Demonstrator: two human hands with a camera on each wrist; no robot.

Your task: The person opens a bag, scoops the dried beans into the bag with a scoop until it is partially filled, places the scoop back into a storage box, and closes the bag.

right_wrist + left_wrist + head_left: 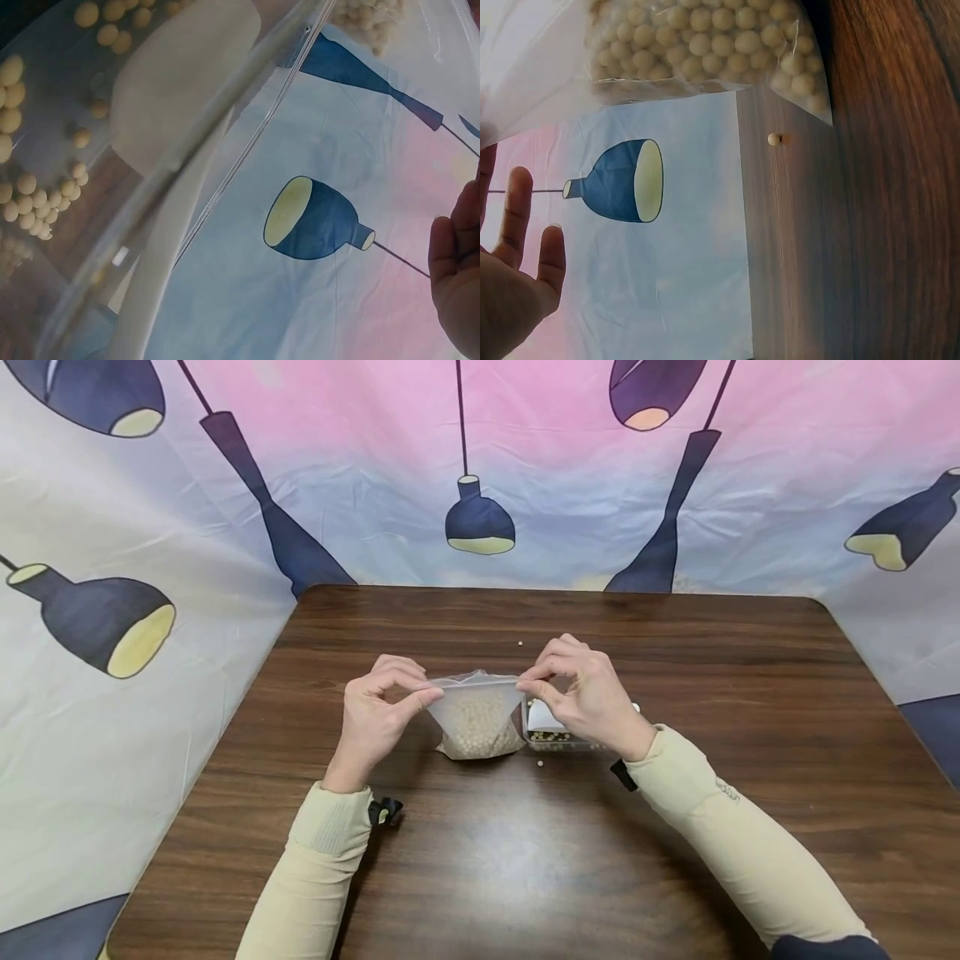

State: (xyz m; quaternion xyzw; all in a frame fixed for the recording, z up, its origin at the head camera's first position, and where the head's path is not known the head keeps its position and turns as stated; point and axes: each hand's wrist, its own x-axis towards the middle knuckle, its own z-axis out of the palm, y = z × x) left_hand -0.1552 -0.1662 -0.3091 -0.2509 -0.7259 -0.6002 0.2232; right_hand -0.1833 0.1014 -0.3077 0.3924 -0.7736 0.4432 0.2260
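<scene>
A clear zip bag (480,727) partly filled with small round beige balls stands on the table, its top edge stretched between both hands. My left hand (375,714) pinches the upper left corner between thumb and forefinger. At the upper right corner, the thumb and forefinger of my right hand (592,693) pinch the bag's edge. The balls (705,37) lie in the lower part of the bag in the left wrist view. Just right of the bag, partly behind my right hand, is a clear plastic container (523,727) with some balls and a white scoop-like piece (180,82).
One loose ball (521,643) lies on the dark wood table (450,860) behind the bag, another loose ball (540,763) in front of the container. A cloth backdrop (375,510) printed with lamps hangs behind the table's far edge.
</scene>
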